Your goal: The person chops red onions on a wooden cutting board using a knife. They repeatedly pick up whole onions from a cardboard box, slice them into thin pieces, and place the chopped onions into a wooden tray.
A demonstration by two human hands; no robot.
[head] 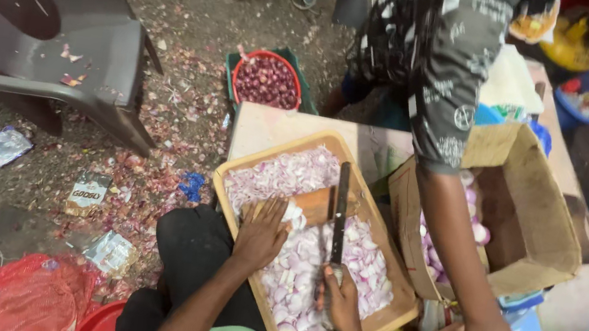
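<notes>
Your right hand [341,298] grips the handle of a long knife [340,211], its blade pointing away over the sliced onions [366,258] on the wooden tray [397,313]. Your left hand [261,232] lies spread, palm down, on the onions just left of the blade.

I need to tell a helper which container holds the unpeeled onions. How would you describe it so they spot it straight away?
Start at the wooden tray of sliced onion where the left hand and right hand work with the knife. Look past its far edge to the littered ground. There sits a round red-rimmed basket of small dark purple onions, whole, unlike the pale slices and peeled ones nearby.
</notes>
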